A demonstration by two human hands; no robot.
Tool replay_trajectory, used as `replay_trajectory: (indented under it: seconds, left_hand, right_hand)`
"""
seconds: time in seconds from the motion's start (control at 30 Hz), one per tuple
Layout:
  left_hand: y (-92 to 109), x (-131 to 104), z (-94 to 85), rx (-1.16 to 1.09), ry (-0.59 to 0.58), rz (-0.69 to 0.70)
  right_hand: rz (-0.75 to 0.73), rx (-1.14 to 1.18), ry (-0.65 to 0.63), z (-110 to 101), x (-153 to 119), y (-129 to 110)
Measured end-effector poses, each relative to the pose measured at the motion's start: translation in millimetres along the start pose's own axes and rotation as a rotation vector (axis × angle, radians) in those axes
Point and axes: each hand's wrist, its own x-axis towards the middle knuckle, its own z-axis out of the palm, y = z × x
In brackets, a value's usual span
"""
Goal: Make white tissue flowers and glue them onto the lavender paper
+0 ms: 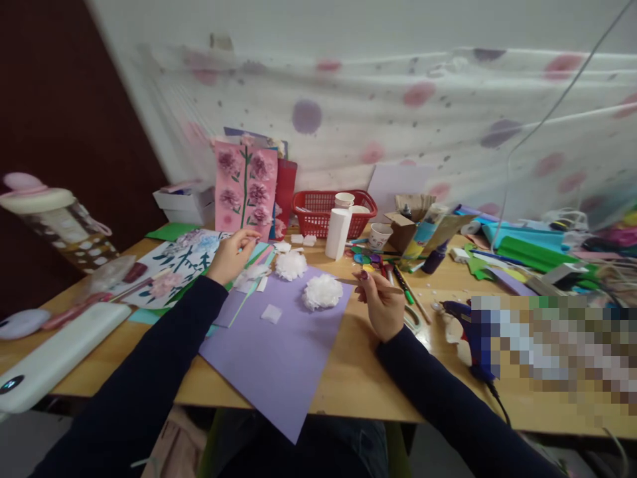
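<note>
Wooden stick [395, 290] pinched in right hand [384, 310]; left hand [231, 257] grip can't be told. White tissue flower [322, 293] set at 1 o'clock on purple sheet [271, 368]. Petal work seemingly underway; fine stick control called for next.

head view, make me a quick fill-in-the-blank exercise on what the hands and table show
1. The person's ____ hand holds a slim tool.
2. The paper sheet under the fluffy white flower nearest that tool is coloured ____.
3. The tall white cylinder stands in ____ of the red basket.

Missing words: right; purple; front.
</note>
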Motion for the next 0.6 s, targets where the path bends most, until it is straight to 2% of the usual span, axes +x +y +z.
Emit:
replay_trajectory:
  seconds: [0.07,0.2,0.3,0.47,0.53,0.6]
  left_hand:
    - [-5.5,-2.3,-5.1,0.061,-0.1,-0.026]
    - [-11.3,-1.1,-12.2,0.168,-0.325,0.061]
    - [-16.6,-0.6,-9.7,0.247,-0.407,0.086]
    - [-23.4,-4.9,7.2,0.381,-0.421,0.058]
    - [-26.0,-4.1,9.3,0.324,-0.387,0.05]
    - [-27.1,-1.6,6.9,0.17,-0.335,0.007]
  right_hand:
    - [-0.024,-0.015,-0.011,-0.2,-1.0,1.6]
    - [-0.024,-0.021,-0.02,-0.8,-2.0,5.2]
    - [-0.017,-0.009,-0.017,-1.0,-1.9,7.5]
    - [-0.022,-0.016,-0.032,-0.4,-2.1,3.9]
    - [-0.014,-0.016,-0.037,-0.4,-2.4,1.9]
    - [-0.009,-0.005,-0.03,-0.4,-2.6,1.2]
